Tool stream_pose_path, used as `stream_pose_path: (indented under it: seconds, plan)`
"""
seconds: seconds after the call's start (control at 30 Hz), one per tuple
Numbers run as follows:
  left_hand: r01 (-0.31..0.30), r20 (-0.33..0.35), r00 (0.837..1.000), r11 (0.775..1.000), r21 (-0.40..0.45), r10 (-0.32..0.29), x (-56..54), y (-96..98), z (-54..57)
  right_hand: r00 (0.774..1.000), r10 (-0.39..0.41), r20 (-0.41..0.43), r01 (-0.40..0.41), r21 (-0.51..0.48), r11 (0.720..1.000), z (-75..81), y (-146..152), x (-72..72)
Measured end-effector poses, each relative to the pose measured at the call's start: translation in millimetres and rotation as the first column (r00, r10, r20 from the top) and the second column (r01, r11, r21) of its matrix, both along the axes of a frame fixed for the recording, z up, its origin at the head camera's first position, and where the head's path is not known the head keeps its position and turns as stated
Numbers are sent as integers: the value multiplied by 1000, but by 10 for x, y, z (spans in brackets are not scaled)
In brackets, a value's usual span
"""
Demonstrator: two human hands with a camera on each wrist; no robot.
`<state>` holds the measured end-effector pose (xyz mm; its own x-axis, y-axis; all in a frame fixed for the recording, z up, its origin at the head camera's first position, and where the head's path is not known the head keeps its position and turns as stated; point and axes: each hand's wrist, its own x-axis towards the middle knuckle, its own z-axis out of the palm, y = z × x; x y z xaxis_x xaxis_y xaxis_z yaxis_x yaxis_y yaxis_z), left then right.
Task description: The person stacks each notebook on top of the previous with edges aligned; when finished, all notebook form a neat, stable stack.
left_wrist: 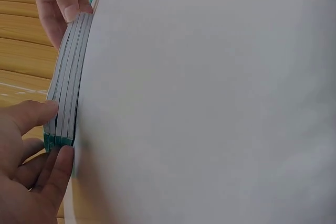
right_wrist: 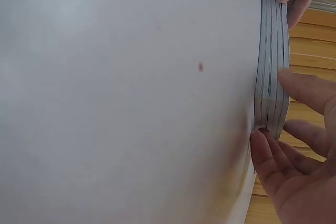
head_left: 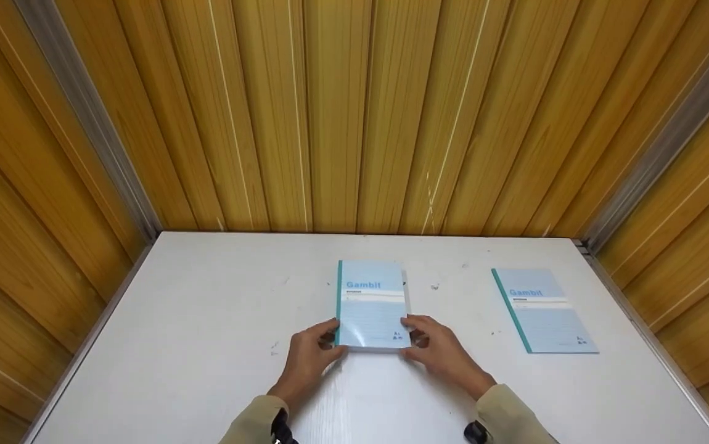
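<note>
A stack of several light-blue notebooks [head_left: 372, 311] with green spines lies on the white table, the top cover reading "Gambit". My left hand [head_left: 311, 357] holds its near left corner, thumb on the near page edges and fingers by the spine. At the near right corner, my right hand [head_left: 444, 354] grips the stack with the thumb in front and fingers along the side. Layered page edges [left_wrist: 68, 77] show in the left wrist view, with green spine ends beside the left fingers. The right wrist view shows the same stack [right_wrist: 270, 51] between both hands.
To the right, apart from the stack, a matching notebook [head_left: 545, 314] lies flat, slightly turned. The white table [head_left: 176, 345] meets wood-patterned panels [head_left: 336, 123] at the back and sides. Grey metal posts [head_left: 92, 111] stand at the corners.
</note>
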<state>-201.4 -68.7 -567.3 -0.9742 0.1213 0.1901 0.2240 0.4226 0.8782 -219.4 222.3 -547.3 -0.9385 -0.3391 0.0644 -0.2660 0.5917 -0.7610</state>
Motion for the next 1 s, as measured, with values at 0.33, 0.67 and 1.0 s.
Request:
stream_pose_path:
  seconds: [0.33,0.67,1.0]
  plan:
    - [-5,9,1000,1000,0,5,-5,4,-20,999,-25,24,25,13,1000,0,20,9]
    - [1,-1,1000,1000,-18,-1,16,2,-21,999,-36,25,35,37,999,4,1,25]
    - [-49,-26,999,998,-26,48,29,29,-20,999,-37,22,35,103,994,11,-21,8]
